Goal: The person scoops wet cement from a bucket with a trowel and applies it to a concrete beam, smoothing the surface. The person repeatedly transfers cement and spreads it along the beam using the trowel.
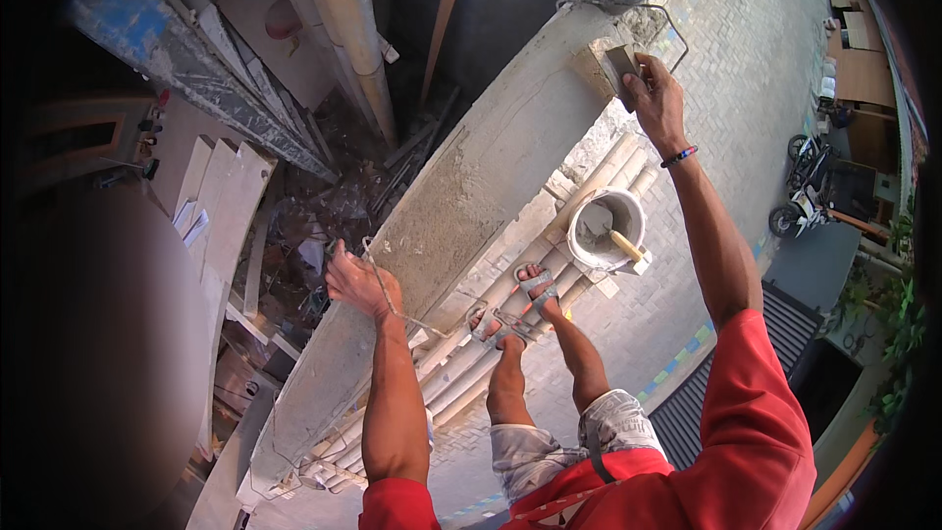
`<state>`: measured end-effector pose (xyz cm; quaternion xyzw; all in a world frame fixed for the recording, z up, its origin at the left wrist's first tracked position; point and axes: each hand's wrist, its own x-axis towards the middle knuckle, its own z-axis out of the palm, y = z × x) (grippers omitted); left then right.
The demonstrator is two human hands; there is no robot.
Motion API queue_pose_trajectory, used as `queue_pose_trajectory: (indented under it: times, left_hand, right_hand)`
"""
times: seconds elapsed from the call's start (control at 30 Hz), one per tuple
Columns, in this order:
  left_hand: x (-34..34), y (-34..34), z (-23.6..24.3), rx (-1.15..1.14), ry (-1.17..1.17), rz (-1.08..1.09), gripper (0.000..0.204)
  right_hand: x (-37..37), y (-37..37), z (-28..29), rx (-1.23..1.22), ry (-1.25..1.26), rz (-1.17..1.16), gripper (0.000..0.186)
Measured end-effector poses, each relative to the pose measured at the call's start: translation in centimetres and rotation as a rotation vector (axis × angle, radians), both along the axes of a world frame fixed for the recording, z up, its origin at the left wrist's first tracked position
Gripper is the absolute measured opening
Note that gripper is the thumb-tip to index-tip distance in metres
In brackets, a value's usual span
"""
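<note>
My right hand (659,110) is closed around a small, flat, rectangular grey-brown block (622,65), like a plasterer's float. It holds the block by the upper end of a long grey concrete beam (491,157), beside a pale corner face. Rough, darker mortar (427,240) covers part of the beam's surface. My left hand (363,283) bends its fingers over the beam's left edge, lower down; the fingertips are partly hidden. A thin bent wire (400,312) runs past this hand across the beam.
My sandalled feet stand on bamboo poles (461,373) alongside the beam. A white bucket (638,211) of grey mix, with a yellowish handle in it, sits on the poles. Paving (726,88) lies below right, with a motorcycle (800,201) farther off. Boards (221,196) and rubble are at left.
</note>
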<state>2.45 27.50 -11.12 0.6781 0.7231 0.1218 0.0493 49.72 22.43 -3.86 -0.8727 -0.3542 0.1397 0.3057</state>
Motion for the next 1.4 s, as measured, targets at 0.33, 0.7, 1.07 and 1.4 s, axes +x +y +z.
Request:
queue_pose_trajectory:
  times: [0.33, 0.7, 1.07, 1.4]
  left_hand:
    - [-0.1, -0.1, 0.1, 0.003, 0.008, -0.006, 0.030]
    - [0.1, 0.1, -0.4, 0.029, -0.023, -0.026, 0.030]
    - [-0.1, 0.1, 0.0, 0.041, -0.048, -0.023, 0.030]
    - [0.3, 0.1, 0.0, 0.040, -0.126, -0.011, 0.037]
  right_hand:
    - [-17.5, -2.4, -1.1, -0.052, 0.082, 0.563, 0.036]
    - [2.4, 4.5, -1.7, 0.032, -0.168, 0.040, 0.037]
    - [-23.3, -1.8, -1.0, 0.036, 0.241, 0.655, 0.036]
    - [-1.4, 6.5, -1.9, 0.113, -0.037, 0.082, 0.038]
